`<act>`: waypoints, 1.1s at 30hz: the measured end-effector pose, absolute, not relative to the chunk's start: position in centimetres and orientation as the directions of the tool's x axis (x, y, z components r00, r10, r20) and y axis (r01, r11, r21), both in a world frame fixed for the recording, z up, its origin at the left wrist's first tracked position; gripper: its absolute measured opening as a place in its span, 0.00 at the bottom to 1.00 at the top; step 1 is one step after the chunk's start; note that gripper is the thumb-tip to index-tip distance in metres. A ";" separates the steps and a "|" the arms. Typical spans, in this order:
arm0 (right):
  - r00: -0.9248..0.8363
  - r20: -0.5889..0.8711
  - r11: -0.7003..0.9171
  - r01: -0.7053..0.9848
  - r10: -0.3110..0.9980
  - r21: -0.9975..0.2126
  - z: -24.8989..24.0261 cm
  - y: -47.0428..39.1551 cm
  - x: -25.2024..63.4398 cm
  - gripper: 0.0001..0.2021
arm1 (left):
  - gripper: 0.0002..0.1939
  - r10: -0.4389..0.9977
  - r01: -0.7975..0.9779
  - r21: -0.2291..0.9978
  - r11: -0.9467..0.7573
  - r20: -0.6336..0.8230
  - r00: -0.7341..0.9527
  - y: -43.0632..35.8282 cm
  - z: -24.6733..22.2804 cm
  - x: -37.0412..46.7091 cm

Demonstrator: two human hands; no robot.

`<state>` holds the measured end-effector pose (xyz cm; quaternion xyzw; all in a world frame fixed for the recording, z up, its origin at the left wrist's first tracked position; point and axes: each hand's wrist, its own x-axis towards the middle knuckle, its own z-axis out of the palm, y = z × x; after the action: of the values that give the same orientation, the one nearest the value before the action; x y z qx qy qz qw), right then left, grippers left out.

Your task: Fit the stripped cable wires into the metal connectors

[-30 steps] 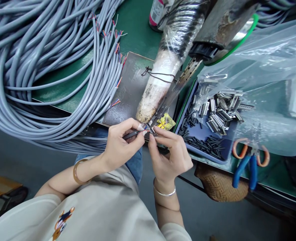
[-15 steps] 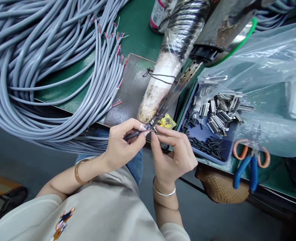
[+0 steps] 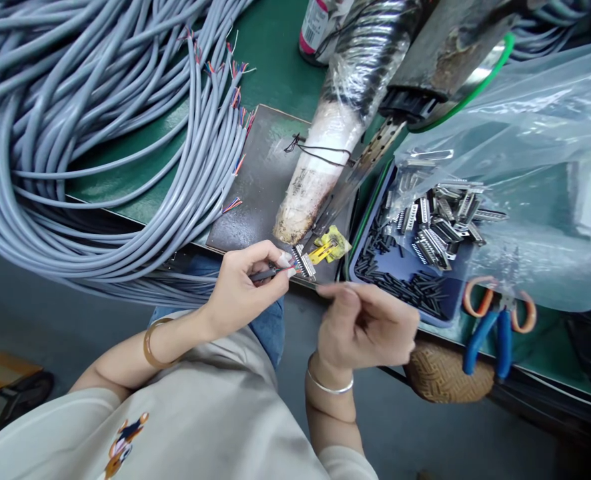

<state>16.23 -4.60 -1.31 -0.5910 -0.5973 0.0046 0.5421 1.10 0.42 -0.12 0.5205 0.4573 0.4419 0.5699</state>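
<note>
My left hand (image 3: 248, 283) pinches the end of a cable (image 3: 262, 275), its thin coloured wires running to a metal D-sub connector (image 3: 303, 261) just beyond the fingertips. The connector sits at the front edge of a dark board (image 3: 240, 207), close to a yellow sponge-like piece (image 3: 333, 244). Apart from the connector, my right hand (image 3: 363, 327) hovers before the blue tray (image 3: 405, 307). Its index finger points left and the others are curled. Motion smears the fingers, so I cannot tell whether they hold anything.
Grey cables (image 3: 175, 200) with stripped ends lie coiled on the left. A wrapped duct (image 3: 320, 153) and a perforated metal rod (image 3: 370, 157) slope down over the board. Loose connectors (image 3: 445, 223) and black sleeves (image 3: 420, 293) fill the tray. Blue-handled pliers (image 3: 503, 343) lie to the right.
My right hand has pulled away from the connector, to the right and toward me. The connector is now exposed beside my left fingertips. My left hand has hardly moved.
</note>
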 end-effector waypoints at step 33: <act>0.154 0.383 0.193 0.661 0.911 -0.725 0.0 -5.0 15.6 0.07 | 0.11 0.928 -0.231 0.945 0.230 -0.141 0.346 -0.3 -0.6 -0.9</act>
<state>15.63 -5.02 0.00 -0.6192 -0.6345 0.1418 0.4402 -0.94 -0.28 -0.65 0.4535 0.3841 0.4238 0.6836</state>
